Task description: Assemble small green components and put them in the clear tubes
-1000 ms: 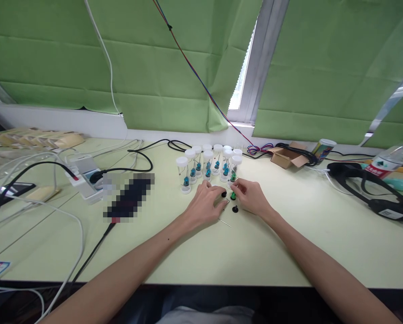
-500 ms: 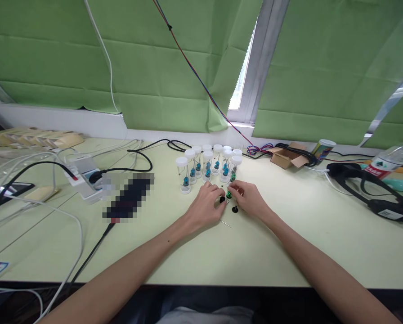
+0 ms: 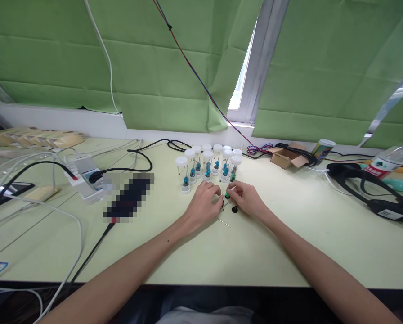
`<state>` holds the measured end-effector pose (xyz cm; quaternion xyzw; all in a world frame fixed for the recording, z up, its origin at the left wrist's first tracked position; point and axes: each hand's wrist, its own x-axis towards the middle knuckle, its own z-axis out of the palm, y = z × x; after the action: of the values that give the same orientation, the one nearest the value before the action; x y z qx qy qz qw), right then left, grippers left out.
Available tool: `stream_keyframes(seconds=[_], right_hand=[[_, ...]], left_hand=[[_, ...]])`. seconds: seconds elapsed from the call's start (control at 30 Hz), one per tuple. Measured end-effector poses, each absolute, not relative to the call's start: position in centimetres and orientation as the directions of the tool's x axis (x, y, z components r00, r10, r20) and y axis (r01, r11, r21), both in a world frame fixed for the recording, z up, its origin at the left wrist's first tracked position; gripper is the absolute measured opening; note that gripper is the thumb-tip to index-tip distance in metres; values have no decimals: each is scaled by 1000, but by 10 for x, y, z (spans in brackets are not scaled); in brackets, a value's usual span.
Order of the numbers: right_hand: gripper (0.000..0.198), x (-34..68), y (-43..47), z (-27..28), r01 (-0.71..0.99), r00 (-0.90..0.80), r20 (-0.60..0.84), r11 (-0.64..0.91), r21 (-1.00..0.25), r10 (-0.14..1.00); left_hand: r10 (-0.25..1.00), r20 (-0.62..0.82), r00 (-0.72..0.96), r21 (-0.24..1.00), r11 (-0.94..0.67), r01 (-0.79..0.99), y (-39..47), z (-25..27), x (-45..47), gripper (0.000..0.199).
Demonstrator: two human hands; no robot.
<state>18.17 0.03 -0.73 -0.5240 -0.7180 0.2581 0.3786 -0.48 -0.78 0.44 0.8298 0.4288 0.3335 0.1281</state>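
Observation:
My left hand (image 3: 206,200) rests low over the table, its fingers curled around a small black part (image 3: 222,204) that is mostly hidden. Close by on the right, my right hand (image 3: 244,196) pinches a small green piece (image 3: 227,195) between thumb and fingertips. Just below the fingers a black disc-shaped part (image 3: 234,209) lies on the tabletop. A thin metal rod (image 3: 224,222) lies nearer to me, beside the left hand. Behind both hands stand several clear tubes with white caps (image 3: 207,155), most with a small blue part inside; one at the right holds green (image 3: 233,175).
Left of the hands are a blurred dark device (image 3: 129,198), a power strip (image 3: 87,177) and tangled cables. At the right lie black goggles-like gear (image 3: 373,193), a bottle (image 3: 392,157), a can (image 3: 323,150) and an open cardboard box (image 3: 287,157). The table's front edge runs near my body.
The green piece and my right fingertips have shifted slightly left, closer to my left hand. The black part at my left fingers is now more hidden.

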Motion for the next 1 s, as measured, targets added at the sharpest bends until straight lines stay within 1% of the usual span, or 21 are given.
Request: stream_keyframes(seconds=[0.2,0.37,0.67,0.83,1.0], right_hand=[[22,181,-2,-7,458,-193,188,258,-851,963],[28,180,-2,-7,436,-220,150,235,-869,964],[39,182,0,-10,442,-218,123,210,-872,968],[42,181,0,-9,422,-223,124,211,-882,967],[45,182,0,-9,417,-243,118,214,-883,963]], left_hand=[[821,471,324,434,-535,725,-4,3,-8,13],[838,447,314,403,-502,765,-4,3,-9,13],[843,433,318,393,-494,776,-4,3,-8,17],[843,394,366,421,-520,743,-6,2,-10,26],[863,355,360,454,-496,741,-8,3,-11,27]])
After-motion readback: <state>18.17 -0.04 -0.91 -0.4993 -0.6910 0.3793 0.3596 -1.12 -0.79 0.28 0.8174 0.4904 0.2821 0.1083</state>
